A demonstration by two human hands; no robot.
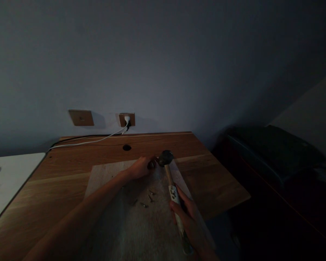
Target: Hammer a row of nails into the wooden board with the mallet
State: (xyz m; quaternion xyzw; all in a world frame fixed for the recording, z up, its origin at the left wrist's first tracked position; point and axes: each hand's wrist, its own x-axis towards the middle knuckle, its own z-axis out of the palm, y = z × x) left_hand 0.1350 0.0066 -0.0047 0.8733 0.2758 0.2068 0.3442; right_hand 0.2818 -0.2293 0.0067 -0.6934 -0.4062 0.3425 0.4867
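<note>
My right hand (187,214) is wrapped round the handle of a hammer (174,194). Its dark, rounded head points away from me, and the grip is whitish with dark patches. Close to the left of the hammer head is my left hand (142,167), its fingers curled together in a pinch. What they hold, if anything, is too dark and small to make out. Both hands are over a pale board (133,224) lying on the wooden desk (214,174). Several small metal screws (150,198) lie loose on the board between my arms.
White and black cables (97,140) run along the desk's back edge to a wall socket (126,119). A second wall plate (81,117) is farther left. The desktop has a round dark hole (126,147). A white surface (11,177) adjoins at left; a dark cushion-like object (277,152) lies at right.
</note>
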